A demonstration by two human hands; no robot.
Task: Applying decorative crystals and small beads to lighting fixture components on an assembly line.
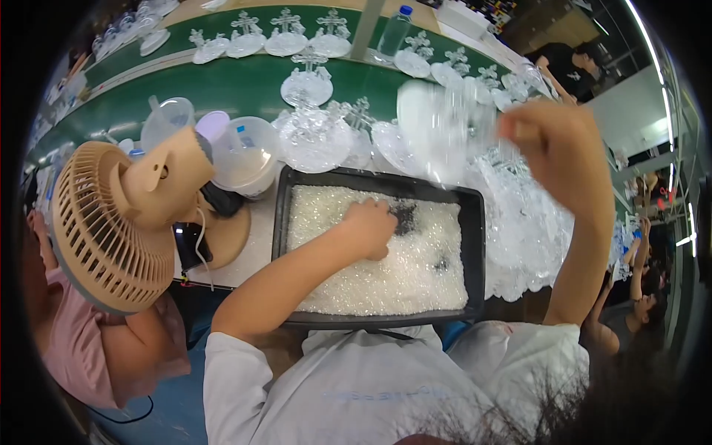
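Left hand (371, 228) digs clenched fingers into the bead-filled black tray (475, 245); right hand (552, 152) pinches a blurred clear ornament (445, 126) above it; many finished ornaments (311, 81) stand behind.

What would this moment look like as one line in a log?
left hand: down in clear beads in black tray | right hand: raised, holding blurred clear plastic piece | beige fan at left

Beige desk fan (111, 222) left; plastic bottle (393, 31) on green belt (237, 85).

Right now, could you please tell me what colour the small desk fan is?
The slatted plastic desk fan is beige, seen in the head view.
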